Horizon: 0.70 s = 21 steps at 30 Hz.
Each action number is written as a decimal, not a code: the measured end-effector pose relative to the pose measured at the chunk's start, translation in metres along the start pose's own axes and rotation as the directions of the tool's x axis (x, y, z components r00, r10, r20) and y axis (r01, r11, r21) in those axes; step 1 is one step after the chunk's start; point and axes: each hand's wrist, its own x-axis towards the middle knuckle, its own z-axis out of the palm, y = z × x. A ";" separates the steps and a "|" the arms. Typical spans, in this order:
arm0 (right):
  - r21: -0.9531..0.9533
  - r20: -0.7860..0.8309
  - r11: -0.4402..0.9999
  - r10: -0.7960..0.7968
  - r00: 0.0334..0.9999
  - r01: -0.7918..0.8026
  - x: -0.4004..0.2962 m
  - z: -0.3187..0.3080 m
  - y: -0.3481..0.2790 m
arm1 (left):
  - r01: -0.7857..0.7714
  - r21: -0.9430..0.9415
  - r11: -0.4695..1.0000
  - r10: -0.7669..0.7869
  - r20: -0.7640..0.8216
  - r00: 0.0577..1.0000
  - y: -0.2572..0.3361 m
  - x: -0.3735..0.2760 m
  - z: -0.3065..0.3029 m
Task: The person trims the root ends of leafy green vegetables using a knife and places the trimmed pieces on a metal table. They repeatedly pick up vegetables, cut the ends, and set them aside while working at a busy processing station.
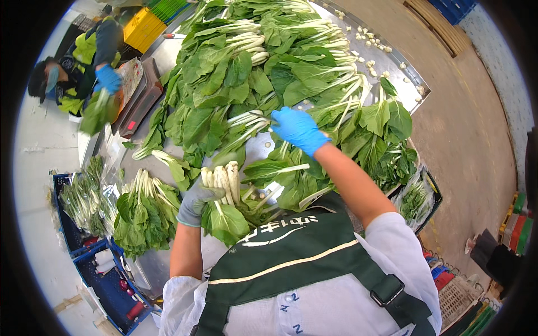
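My left hand (199, 199), in a grey glove, is closed around a bunch of white-stemmed leafy greens (227, 182), stem ends up and leaves hanging down near my apron. My right hand (296, 128), in a blue glove, is over the table at the edge of a large pile of the same greens (235, 75). A thin dark blade (256, 114) projects from its fingers beside some white stems; the handle is hidden. Loose leaves (294, 180) lie between my arms. Another heap of greens (145, 210) lies left of my left hand.
Cut stem ends are scattered on the metal table (397, 84). A co-worker (84, 67) in blue gloves holds greens beside a scale (141, 101) at upper left. Blue crates (101, 285) stand at lower left, and bagged greens (414, 197) sit in a crate at right.
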 end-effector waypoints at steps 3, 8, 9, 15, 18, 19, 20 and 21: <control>-0.006 0.019 0.994 0.110 0.994 -0.110 0.018 0.047 -0.006 | 0.143 -0.088 0.986 -0.150 -0.076 0.986 -0.019 -0.008 -0.016; 0.315 0.000 0.949 0.012 1.000 -0.011 0.013 0.029 -0.001 | 0.068 0.125 0.990 -0.042 -0.200 0.979 -0.020 -0.019 -0.019; 0.389 0.016 0.921 0.023 1.000 -0.027 0.010 0.017 -0.008 | 0.015 0.133 0.991 -0.007 -0.067 0.998 -0.004 -0.017 -0.005; 0.442 0.017 0.894 0.068 0.998 -0.069 0.002 0.004 -0.028 | -0.259 0.922 0.287 0.206 0.205 0.957 0.009 0.088 0.014; 0.449 0.041 0.877 0.173 0.984 -0.173 -0.007 0.005 -0.026 | -0.284 0.898 0.336 0.167 0.240 0.956 -0.005 0.115 0.016; 0.475 0.040 0.866 0.152 0.988 -0.153 -0.007 0.008 -0.024 | -0.336 0.893 0.300 0.240 0.270 0.932 -0.012 0.119 0.015; 0.501 0.038 0.855 0.132 0.991 -0.133 -0.006 0.013 -0.020 | -0.306 0.910 0.280 0.220 0.249 0.943 -0.016 0.123 0.010; 0.526 0.040 0.841 0.118 0.992 -0.122 -0.009 0.019 -0.016 | -0.276 0.924 0.264 0.194 0.230 0.954 -0.008 0.123 0.017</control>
